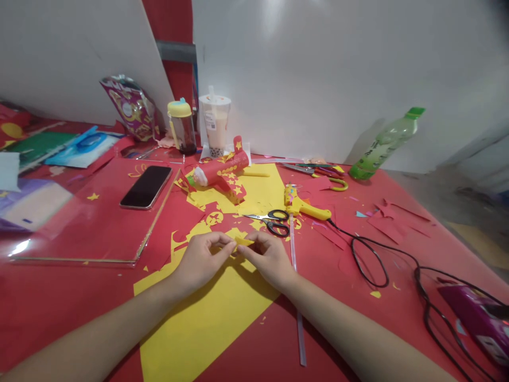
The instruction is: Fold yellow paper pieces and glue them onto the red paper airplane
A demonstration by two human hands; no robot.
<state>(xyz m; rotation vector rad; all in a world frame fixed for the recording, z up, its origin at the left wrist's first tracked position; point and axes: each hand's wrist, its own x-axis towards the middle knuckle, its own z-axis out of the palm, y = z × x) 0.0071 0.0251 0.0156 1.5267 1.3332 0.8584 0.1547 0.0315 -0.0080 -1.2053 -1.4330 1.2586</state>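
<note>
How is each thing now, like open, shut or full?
Small yellow paper piece, held by left hand and right hand
Black-handled metal scissors, lying unheld
Black rectangular phone, screen dark
Yellow plastic glue gun, lying unheld
Clear plastic cup, lidded, straw in, drink inside
Clear tumbler, yellow lid on
Green plastic bottle, capped

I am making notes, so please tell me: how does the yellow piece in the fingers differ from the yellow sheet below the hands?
The yellow piece is small; the yellow sheet is much larger. The piece is held by the left hand and right hand; the sheet lies on the red table. The piece shows a pointed tip; the sheet has long straight edges. Both are yellow.
</note>
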